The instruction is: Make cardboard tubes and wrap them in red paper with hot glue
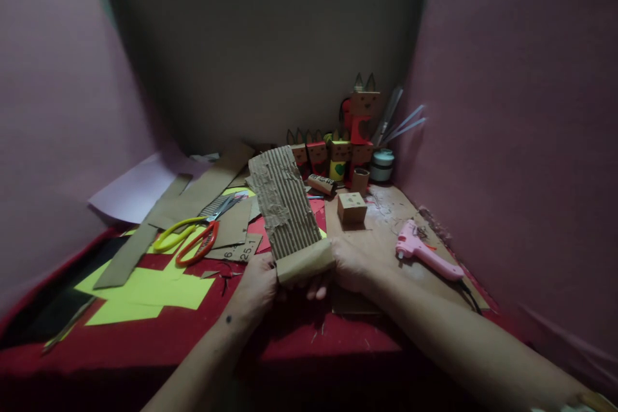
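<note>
Between my two hands is a strip of corrugated cardboard (286,203), its ridged face bared and its near end curled over toward me. My left hand (258,283) grips the left side of the curled end, and my right hand (348,265) is closed on the right side. Some fingertips show beneath the roll. A small cardboard box (352,208) with marks on top sits beyond my right hand. To the left lie scissors (193,239) with one yellow and one red handle. A pink glue gun (425,251) rests on its side at the right.
Several cardboard figures with pointed ears (340,153) stand at the back, near a light-blue jar (383,165) and clear sticks. Yellow paper (149,290) and flat cardboard pieces (207,180) cover the left side. Walls rise left, right and behind the red cloth (203,341).
</note>
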Demonstrator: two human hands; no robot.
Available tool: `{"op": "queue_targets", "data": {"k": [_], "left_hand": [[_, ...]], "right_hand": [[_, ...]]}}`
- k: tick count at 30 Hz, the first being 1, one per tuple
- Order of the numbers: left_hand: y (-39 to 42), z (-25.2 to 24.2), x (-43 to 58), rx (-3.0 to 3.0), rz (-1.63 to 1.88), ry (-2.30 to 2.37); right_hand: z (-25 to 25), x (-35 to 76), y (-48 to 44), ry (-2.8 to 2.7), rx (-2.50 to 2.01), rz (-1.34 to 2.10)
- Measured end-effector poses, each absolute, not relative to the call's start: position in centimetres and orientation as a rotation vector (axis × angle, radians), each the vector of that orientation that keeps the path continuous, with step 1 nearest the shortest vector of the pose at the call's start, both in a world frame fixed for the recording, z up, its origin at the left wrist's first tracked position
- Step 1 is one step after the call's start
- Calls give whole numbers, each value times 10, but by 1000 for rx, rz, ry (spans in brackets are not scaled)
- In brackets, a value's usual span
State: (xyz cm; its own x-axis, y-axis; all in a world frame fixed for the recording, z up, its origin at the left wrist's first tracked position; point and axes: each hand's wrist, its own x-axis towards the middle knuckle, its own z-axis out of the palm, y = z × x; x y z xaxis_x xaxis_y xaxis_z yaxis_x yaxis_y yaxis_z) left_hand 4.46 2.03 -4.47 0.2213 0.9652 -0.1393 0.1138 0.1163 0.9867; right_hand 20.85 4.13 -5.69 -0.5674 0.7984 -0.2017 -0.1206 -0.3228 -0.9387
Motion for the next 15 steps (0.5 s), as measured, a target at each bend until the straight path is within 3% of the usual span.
{"op": "queue_targets", "data": {"k": [9,15], "left_hand": [[14,-47,48,1359,972,1107],[17,-30,5,1537,769,1067]], "right_hand": [[-59,208,36,-1194,-888,1980],[-56,215,36,-1280,-992,1909]]}}
